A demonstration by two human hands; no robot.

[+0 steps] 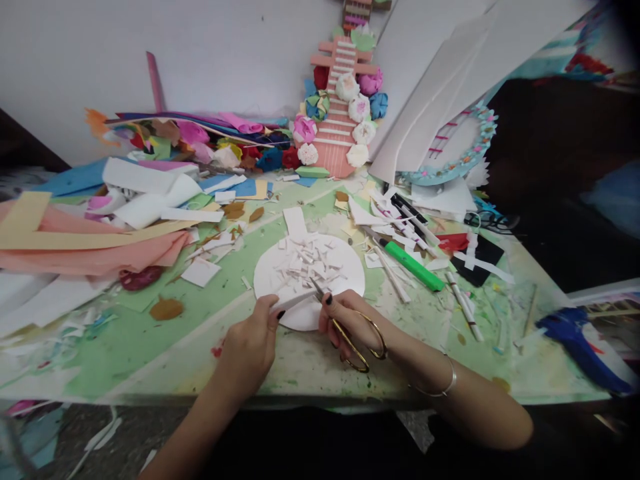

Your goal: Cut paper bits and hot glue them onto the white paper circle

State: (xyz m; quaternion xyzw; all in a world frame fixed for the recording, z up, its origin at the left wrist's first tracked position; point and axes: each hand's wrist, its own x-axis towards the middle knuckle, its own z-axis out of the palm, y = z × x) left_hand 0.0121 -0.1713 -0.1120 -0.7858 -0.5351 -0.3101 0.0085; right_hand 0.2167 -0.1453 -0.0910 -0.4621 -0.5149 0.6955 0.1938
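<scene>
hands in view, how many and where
2: the left hand pinches a strip at the disc's near left edge; the right hand holds scissors at its near right. No other hand shows.

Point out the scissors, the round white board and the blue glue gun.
Scissors [343, 332]: head view, gold handle.
Round white board [303, 321]: head view, bare lower part.
Blue glue gun [574, 333]: head view, body.

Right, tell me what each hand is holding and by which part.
The left hand pinches a white strip by its left end; the right hand grips gold-handled scissors between blade tips and handle loops.
</scene>
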